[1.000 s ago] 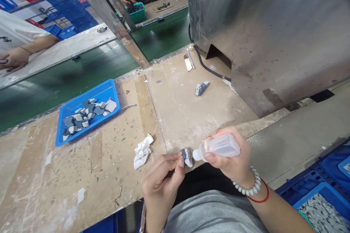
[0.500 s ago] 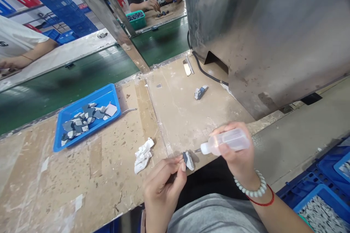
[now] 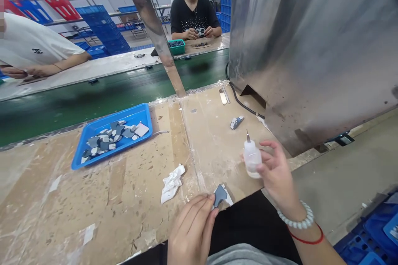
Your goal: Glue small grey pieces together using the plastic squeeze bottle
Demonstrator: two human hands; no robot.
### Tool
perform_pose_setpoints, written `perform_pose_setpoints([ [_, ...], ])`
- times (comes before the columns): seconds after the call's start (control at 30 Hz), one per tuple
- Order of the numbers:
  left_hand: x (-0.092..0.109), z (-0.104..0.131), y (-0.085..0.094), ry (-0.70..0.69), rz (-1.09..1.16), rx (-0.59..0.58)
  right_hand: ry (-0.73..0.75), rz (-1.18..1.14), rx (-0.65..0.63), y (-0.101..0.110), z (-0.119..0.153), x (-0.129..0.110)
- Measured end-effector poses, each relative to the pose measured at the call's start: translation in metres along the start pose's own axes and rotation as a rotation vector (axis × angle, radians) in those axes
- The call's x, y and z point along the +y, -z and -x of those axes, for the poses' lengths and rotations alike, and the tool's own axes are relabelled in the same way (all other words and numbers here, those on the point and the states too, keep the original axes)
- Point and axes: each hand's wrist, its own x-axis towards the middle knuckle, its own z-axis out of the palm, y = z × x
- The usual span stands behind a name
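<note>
My left hand (image 3: 194, 223) pinches a flat blue-grey and white piece (image 3: 221, 195) between thumb and fingers at the table's front edge. In my right hand (image 3: 276, 172) is a small translucent squeeze bottle (image 3: 252, 159), upright, its thin metal needle tip pointing up. Thumb and fingers close round the bottle's side. A crumpled white tissue (image 3: 173, 182) lies to the left, beyond my left hand. Farther up the table rests a small grey and white assembled piece (image 3: 236, 122), apart from both hands.
A blue tray (image 3: 146, 109) of grey and white pieces stands at left. A metal housing (image 3: 298, 49) rises on the right, with a black cable (image 3: 245, 107) at its foot. Past a green conveyor belt (image 3: 124, 83), two people work, one beside a green basket (image 3: 178, 49).
The bottle has swung from lying sideways near the piece to upright, tip up and away from it. My left hand has turned the piece, showing its blue-grey face. The camera view has tilted up.
</note>
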Motion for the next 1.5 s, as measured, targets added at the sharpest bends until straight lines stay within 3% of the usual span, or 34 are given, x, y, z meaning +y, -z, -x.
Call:
perform_pose_setpoints([
  [0.1,0.006,-0.006,0.005,0.147,0.085,0.030,0.014,0.283,0.012,-0.007,-0.005,0.006],
  [0.2,0.012,-0.012,0.014,0.184,0.137,0.073,0.056,0.460,-0.035,-0.004,-0.005,0.010],
  [0.27,0.015,-0.016,0.020,0.142,0.156,0.099,0.172,0.490,-0.042,0.003,0.001,0.010],
  [0.37,0.023,-0.021,0.025,0.063,0.203,0.147,0.472,0.514,0.152,0.010,0.020,0.007],
  [0.43,0.030,-0.025,0.026,0.031,0.259,0.178,0.549,0.447,0.204,0.010,0.039,0.003],
  [0.47,0.035,-0.027,0.026,0.019,0.283,0.187,0.503,0.376,0.103,0.007,0.049,0.001],
  [0.5,0.039,-0.029,0.026,0.005,0.297,0.200,0.401,0.263,-0.091,0.003,0.058,-0.001],
  [0.57,0.045,-0.032,0.026,-0.024,0.287,0.228,0.090,-0.048,-0.557,-0.006,0.071,-0.003],
  [0.6,0.046,-0.033,0.027,-0.032,0.270,0.234,-0.069,-0.212,-0.707,-0.011,0.076,-0.003],
  [0.67,0.048,-0.035,0.029,-0.036,0.248,0.226,-0.299,-0.457,-0.816,-0.020,0.080,-0.002],
  [0.83,0.049,-0.036,0.033,-0.020,0.240,0.183,-0.448,-0.560,-0.853,-0.029,0.077,-0.006],
  [1.0,0.055,-0.041,0.037,-0.035,0.277,0.135,-0.469,-0.537,-0.841,-0.027,0.078,-0.009],
  [1.13,0.058,-0.041,0.039,-0.030,0.303,0.103,-0.451,-0.677,-0.850,-0.028,0.081,-0.001],
  [1.23,0.059,-0.040,0.040,-0.048,0.292,0.103,-0.355,-0.639,-0.834,-0.031,0.082,0.004],
  [1.37,0.061,-0.039,0.039,-0.073,0.303,0.095,-0.102,-0.467,-0.690,-0.033,0.086,0.011],
  [1.5,0.056,-0.038,0.042,-0.066,0.342,0.037,-0.021,-0.367,-0.630,-0.031,0.089,0.017],
])
